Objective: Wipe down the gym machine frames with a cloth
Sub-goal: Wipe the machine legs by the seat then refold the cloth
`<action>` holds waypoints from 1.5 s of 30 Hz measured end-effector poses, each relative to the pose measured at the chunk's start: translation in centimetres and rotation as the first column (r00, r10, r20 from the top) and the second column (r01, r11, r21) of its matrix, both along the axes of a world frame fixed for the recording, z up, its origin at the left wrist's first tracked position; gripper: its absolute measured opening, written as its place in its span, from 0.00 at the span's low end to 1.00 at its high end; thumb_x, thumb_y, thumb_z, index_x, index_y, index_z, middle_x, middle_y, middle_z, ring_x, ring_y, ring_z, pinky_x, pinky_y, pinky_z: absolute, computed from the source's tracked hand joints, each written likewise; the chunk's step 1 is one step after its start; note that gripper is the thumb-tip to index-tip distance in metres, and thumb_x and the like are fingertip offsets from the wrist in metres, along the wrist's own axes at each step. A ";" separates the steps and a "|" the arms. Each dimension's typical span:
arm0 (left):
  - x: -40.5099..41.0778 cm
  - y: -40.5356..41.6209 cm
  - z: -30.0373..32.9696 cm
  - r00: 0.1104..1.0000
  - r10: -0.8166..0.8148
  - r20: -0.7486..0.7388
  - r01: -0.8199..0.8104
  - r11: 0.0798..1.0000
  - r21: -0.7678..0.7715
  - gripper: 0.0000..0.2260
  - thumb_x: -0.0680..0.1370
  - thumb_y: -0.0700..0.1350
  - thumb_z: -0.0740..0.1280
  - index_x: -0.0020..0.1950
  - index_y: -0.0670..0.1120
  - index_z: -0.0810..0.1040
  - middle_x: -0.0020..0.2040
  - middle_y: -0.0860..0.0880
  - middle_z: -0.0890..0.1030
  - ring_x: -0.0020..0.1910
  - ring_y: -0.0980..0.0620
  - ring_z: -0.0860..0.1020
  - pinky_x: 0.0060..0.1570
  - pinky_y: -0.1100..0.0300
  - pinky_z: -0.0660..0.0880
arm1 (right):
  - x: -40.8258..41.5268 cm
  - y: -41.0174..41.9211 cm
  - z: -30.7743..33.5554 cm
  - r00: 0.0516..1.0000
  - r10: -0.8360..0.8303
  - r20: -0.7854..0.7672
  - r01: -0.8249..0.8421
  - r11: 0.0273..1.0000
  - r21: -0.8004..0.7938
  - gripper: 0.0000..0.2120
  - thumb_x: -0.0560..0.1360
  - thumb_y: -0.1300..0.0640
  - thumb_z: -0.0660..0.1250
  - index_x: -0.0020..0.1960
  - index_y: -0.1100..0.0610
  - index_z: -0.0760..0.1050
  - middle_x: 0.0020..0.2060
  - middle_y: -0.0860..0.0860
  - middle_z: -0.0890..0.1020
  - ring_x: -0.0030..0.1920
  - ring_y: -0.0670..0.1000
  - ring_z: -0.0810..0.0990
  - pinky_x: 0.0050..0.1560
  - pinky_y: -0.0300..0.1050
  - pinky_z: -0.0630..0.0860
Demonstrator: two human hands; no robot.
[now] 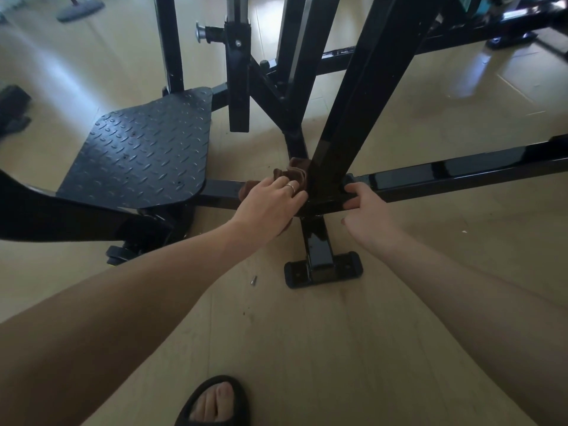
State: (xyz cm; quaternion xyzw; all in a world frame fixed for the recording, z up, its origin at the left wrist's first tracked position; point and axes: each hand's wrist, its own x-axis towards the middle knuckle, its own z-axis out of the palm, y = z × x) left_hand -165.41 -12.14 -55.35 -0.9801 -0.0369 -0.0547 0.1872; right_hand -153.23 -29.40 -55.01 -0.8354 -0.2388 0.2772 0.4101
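Observation:
A black gym machine frame (pixel 455 170) stands on the floor, its low horizontal bar meeting a thick slanted upright (pixel 362 96) at a joint. My left hand (pixel 270 201) presses a crumpled brown cloth (pixel 296 173) against the bar and the foot of the upright at that joint. A ring shows on one finger. My right hand (pixel 365 204) grips the horizontal bar just right of the joint, fingers curled over its top edge.
A black diamond-plate footplate (pixel 144 149) lies left of the joint. A short foot with a base pad (pixel 322 269) juts toward me. A small screw (pixel 253 279) lies on the pale wood floor. My sandalled foot (pixel 215 401) is at the bottom. More uprights rise behind.

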 end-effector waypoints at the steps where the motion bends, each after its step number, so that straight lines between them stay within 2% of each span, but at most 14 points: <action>1: -0.4 0.1 -0.1 1.000 -0.025 -0.004 0.025 1.000 -0.013 0.20 0.77 0.44 0.73 0.67 0.48 0.73 0.63 0.46 0.79 0.61 0.46 0.77 0.58 0.54 0.74 | 0.0 0.0 0.0 1.000 -0.002 -0.001 0.002 1.000 -0.004 0.33 0.78 0.70 0.65 0.78 0.51 0.63 0.61 0.51 0.76 0.60 0.51 0.74 0.57 0.44 0.74; 5: -1.8 0.7 0.3 0.966 -0.251 -0.060 0.243 0.964 -0.106 0.15 0.78 0.47 0.73 0.63 0.50 0.75 0.60 0.49 0.81 0.58 0.49 0.80 0.60 0.53 0.76 | 0.2 -0.4 0.4 1.000 -0.009 0.003 0.009 1.000 -0.007 0.33 0.78 0.71 0.64 0.79 0.51 0.63 0.64 0.53 0.76 0.59 0.49 0.72 0.56 0.44 0.73; 7: -2.3 1.2 1.5 0.972 -0.234 -0.008 0.226 0.947 -0.230 0.10 0.81 0.49 0.67 0.61 0.51 0.76 0.56 0.50 0.81 0.53 0.49 0.80 0.57 0.52 0.78 | 0.2 -0.4 0.6 1.000 -0.011 0.018 0.011 1.000 0.004 0.32 0.78 0.70 0.64 0.79 0.52 0.63 0.64 0.53 0.76 0.58 0.49 0.72 0.58 0.44 0.73; 9: -1.7 2.0 3.0 0.977 0.053 0.208 0.047 0.894 -0.447 0.09 0.82 0.50 0.62 0.59 0.50 0.75 0.52 0.49 0.79 0.48 0.51 0.78 0.51 0.51 0.79 | 0.2 -0.4 0.9 0.998 -0.029 0.052 0.028 1.000 0.012 0.31 0.78 0.70 0.64 0.78 0.53 0.64 0.61 0.52 0.76 0.57 0.49 0.72 0.57 0.44 0.73; 10: -0.9 2.6 3.9 0.920 0.270 0.284 -0.066 0.821 -0.568 0.08 0.83 0.49 0.62 0.60 0.49 0.75 0.51 0.50 0.79 0.47 0.51 0.77 0.49 0.52 0.78 | 0.2 -0.3 1.0 0.996 -0.048 0.069 0.046 0.999 0.022 0.31 0.78 0.70 0.64 0.78 0.53 0.64 0.60 0.51 0.75 0.56 0.49 0.72 0.55 0.43 0.72; 12: 1.0 4.1 5.4 0.750 0.607 0.261 -0.237 0.615 -0.752 0.09 0.84 0.47 0.62 0.62 0.48 0.76 0.52 0.50 0.78 0.48 0.52 0.77 0.50 0.55 0.76 | 0.1 -0.2 1.4 0.991 -0.098 0.091 0.093 0.994 0.049 0.30 0.78 0.71 0.63 0.78 0.55 0.64 0.61 0.52 0.75 0.57 0.50 0.73 0.56 0.43 0.72; 15: 3.3 5.2 5.8 0.654 0.739 0.162 -0.293 0.445 -0.846 0.11 0.83 0.47 0.63 0.65 0.48 0.76 0.53 0.51 0.76 0.51 0.51 0.75 0.51 0.57 0.71 | 0.2 0.4 1.8 0.982 -0.138 0.128 0.126 0.987 0.097 0.32 0.77 0.71 0.65 0.78 0.57 0.64 0.67 0.55 0.75 0.64 0.52 0.74 0.62 0.43 0.71; 20: 5.9 3.8 2.5 0.831 0.549 0.087 -0.289 0.561 -0.776 0.08 0.83 0.46 0.63 0.61 0.49 0.77 0.52 0.52 0.77 0.49 0.53 0.75 0.49 0.58 0.69 | 0.1 1.5 1.7 0.983 -0.121 0.140 0.098 0.982 0.162 0.32 0.76 0.69 0.69 0.77 0.55 0.65 0.60 0.51 0.76 0.56 0.46 0.73 0.54 0.38 0.70; 24: 8.1 3.8 1.5 0.885 0.465 0.017 -0.304 0.606 -0.735 0.08 0.83 0.44 0.65 0.60 0.48 0.80 0.50 0.53 0.75 0.49 0.55 0.72 0.48 0.60 0.67 | 0.0 2.1 0.9 0.975 -0.099 0.197 0.070 0.986 0.149 0.25 0.74 0.68 0.71 0.68 0.53 0.70 0.56 0.49 0.75 0.54 0.46 0.74 0.45 0.30 0.69; 29: 9.7 5.1 0.4 0.919 0.389 -0.067 -0.305 0.592 -0.746 0.08 0.81 0.41 0.66 0.59 0.46 0.81 0.50 0.52 0.77 0.48 0.51 0.76 0.47 0.59 0.69 | 0.3 2.3 0.1 0.907 0.002 0.420 -0.011 1.000 0.019 0.21 0.71 0.64 0.72 0.61 0.55 0.71 0.57 0.51 0.75 0.61 0.53 0.72 0.63 0.51 0.73; 33: 11.6 6.5 -0.9 0.934 0.300 -0.193 -0.342 0.599 -0.723 0.11 0.80 0.39 0.66 0.60 0.49 0.83 0.53 0.50 0.81 0.52 0.50 0.78 0.48 0.59 0.71 | 0.4 2.1 -0.9 0.886 0.169 0.433 -0.107 0.981 -0.164 0.37 0.71 0.58 0.73 0.77 0.51 0.64 0.76 0.49 0.66 0.78 0.52 0.60 0.79 0.50 0.55; 38: 13.8 7.8 -1.6 0.939 0.266 -0.218 -0.342 0.662 -0.666 0.12 0.80 0.38 0.65 0.60 0.46 0.82 0.58 0.45 0.80 0.58 0.44 0.78 0.50 0.57 0.72 | 0.3 2.2 -2.2 0.836 0.198 0.512 -0.120 0.976 -0.181 0.47 0.71 0.57 0.74 0.83 0.50 0.51 0.81 0.47 0.55 0.80 0.48 0.47 0.72 0.37 0.33; 41: 15.0 8.3 -1.7 0.936 0.279 -0.216 -0.353 0.724 -0.593 0.13 0.82 0.38 0.61 0.66 0.42 0.77 0.64 0.41 0.76 0.62 0.41 0.75 0.55 0.54 0.71 | 0.5 2.3 -2.6 0.821 0.197 0.536 -0.119 0.977 -0.177 0.47 0.70 0.56 0.75 0.82 0.51 0.54 0.80 0.48 0.57 0.79 0.48 0.48 0.71 0.36 0.33; 45: 15.2 9.6 -3.1 0.947 0.301 -0.115 -0.313 0.771 -0.555 0.10 0.83 0.40 0.60 0.63 0.44 0.73 0.55 0.46 0.73 0.49 0.48 0.71 0.47 0.55 0.66 | 0.7 2.7 -2.7 0.818 0.210 0.535 -0.134 0.975 -0.178 0.47 0.68 0.56 0.75 0.81 0.52 0.56 0.79 0.48 0.59 0.78 0.48 0.49 0.72 0.35 0.35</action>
